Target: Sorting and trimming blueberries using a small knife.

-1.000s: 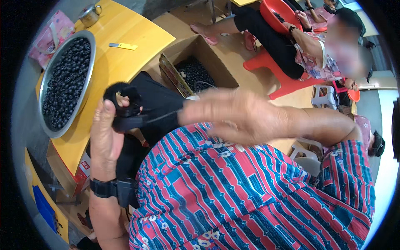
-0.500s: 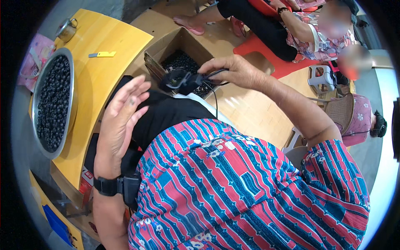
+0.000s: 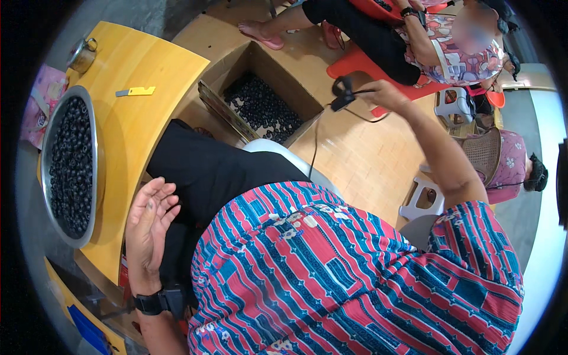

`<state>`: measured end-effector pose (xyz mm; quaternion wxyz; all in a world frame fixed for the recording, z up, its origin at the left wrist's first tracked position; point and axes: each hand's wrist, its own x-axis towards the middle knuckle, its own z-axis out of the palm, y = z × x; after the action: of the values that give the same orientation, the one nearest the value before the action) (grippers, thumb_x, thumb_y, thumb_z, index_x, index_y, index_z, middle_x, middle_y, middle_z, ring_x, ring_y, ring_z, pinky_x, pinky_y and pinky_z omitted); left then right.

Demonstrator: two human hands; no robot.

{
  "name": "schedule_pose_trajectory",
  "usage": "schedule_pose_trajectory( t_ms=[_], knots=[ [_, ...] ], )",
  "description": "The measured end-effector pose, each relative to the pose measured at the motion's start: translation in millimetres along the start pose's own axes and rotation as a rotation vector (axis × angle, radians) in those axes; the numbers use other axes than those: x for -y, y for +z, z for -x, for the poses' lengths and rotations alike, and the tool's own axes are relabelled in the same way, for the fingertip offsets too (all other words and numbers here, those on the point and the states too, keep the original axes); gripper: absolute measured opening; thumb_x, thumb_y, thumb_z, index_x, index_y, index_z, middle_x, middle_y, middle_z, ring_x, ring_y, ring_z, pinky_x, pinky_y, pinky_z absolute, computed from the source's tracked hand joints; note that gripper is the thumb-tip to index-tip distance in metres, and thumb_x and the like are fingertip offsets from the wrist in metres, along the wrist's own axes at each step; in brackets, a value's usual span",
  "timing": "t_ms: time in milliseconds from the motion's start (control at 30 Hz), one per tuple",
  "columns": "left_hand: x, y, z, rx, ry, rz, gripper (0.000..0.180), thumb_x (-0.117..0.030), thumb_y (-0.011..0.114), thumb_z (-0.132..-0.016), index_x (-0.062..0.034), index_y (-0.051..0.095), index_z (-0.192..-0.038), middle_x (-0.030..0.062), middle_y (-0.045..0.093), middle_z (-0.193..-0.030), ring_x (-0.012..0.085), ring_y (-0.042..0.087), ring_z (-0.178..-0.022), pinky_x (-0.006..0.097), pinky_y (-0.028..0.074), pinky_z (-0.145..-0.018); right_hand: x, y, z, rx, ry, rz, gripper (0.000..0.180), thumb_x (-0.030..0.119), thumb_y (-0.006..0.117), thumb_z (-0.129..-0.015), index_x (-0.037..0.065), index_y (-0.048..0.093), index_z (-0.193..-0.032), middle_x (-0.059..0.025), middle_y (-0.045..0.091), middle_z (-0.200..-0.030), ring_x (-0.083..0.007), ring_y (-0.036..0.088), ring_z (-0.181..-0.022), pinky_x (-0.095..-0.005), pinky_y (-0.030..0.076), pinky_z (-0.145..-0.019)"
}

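My right hand (image 3: 386,96) is raised out to the right, its fingers closed on a black wrist strap (image 3: 342,97) with a small dark block on it. A thin black cable (image 3: 315,145) hangs from the strap toward my lap. My left hand (image 3: 151,220) is open and holds nothing, palm up with fingers slightly curled, beside the edge of the yellow table. On my left wrist sits a black wristband (image 3: 155,302) with a dark block attached. Below and left of the strap, a cardboard box (image 3: 245,62) holds many small dark round pieces (image 3: 263,103).
On the yellow table (image 3: 148,62) stand a metal bowl (image 3: 94,171) full of dark round pieces and a metal cup (image 3: 83,56); a yellow-handled cutter (image 3: 139,92) lies there too. Another person (image 3: 435,56) sits ahead right, near white stools (image 3: 454,106) and a wicker-backed chair (image 3: 482,157).
My right hand has moved right, carrying the strap away from over the box. My left hand has dropped back toward me, still open.
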<state>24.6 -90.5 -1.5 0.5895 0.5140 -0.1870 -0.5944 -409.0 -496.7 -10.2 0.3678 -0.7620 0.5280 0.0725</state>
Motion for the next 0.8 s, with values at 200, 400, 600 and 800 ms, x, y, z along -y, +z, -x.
schedule_pose_trajectory(
  t_ms=[200, 400, 600, 800],
  knots=[
    [2.8, -3.1, -3.5, -0.038, -0.029, -0.001, 0.042, -0.027, 0.052, -0.098, -0.0020, 0.043, -0.130, 0.0110, 0.056, -0.119, 0.0172, 0.057, -0.104, 0.032, 0.048, -0.092, 52.4, -70.8, 37.3, -0.066, -0.050, 1.028, 0.024, 0.021, 0.064, -0.080, 0.006, 0.071, -0.097, -0.0181, 0.068, -0.087, -0.0341, 0.065, -0.082, -0.0395, 0.051, -0.074],
    [11.2, 6.6, -3.9, 0.005, -0.058, 0.090, 0.040, -0.025, 0.052, -0.098, -0.0027, 0.044, -0.130, 0.0116, 0.056, -0.120, 0.0179, 0.057, -0.105, 0.033, 0.048, -0.094, 9.9, -0.3, 11.7, -0.109, 0.243, 0.230, 0.023, 0.030, 0.073, -0.077, 0.013, 0.074, -0.093, -0.0080, 0.067, -0.073, -0.0204, 0.062, -0.063, -0.0329, 0.050, -0.062],
    [13.9, 3.4, 6.7, -0.005, -0.119, 0.106, 0.043, -0.027, 0.057, -0.095, -0.0044, 0.045, -0.129, 0.0101, 0.058, -0.118, 0.0171, 0.058, -0.104, 0.033, 0.048, -0.092, -182.7, 97.6, -8.1, 0.024, 0.151, 0.001, 0.013, 0.022, 0.066, -0.087, 0.010, 0.063, -0.081, -0.0001, 0.045, -0.059, -0.0102, 0.034, -0.042, -0.0267, 0.024, -0.037],
    [17.4, -3.7, 26.6, -0.152, -0.121, 0.147, 0.041, -0.026, 0.055, -0.096, -0.0025, 0.046, -0.128, 0.0125, 0.058, -0.117, 0.0177, 0.058, -0.103, 0.032, 0.049, -0.091, -49.7, 116.8, 38.2, -0.153, 0.649, -0.753, 0.018, 0.009, 0.050, -0.089, 0.006, 0.067, -0.095, -0.0058, 0.057, -0.066, -0.0153, 0.055, -0.048, -0.0246, 0.043, -0.041]
  ],
)
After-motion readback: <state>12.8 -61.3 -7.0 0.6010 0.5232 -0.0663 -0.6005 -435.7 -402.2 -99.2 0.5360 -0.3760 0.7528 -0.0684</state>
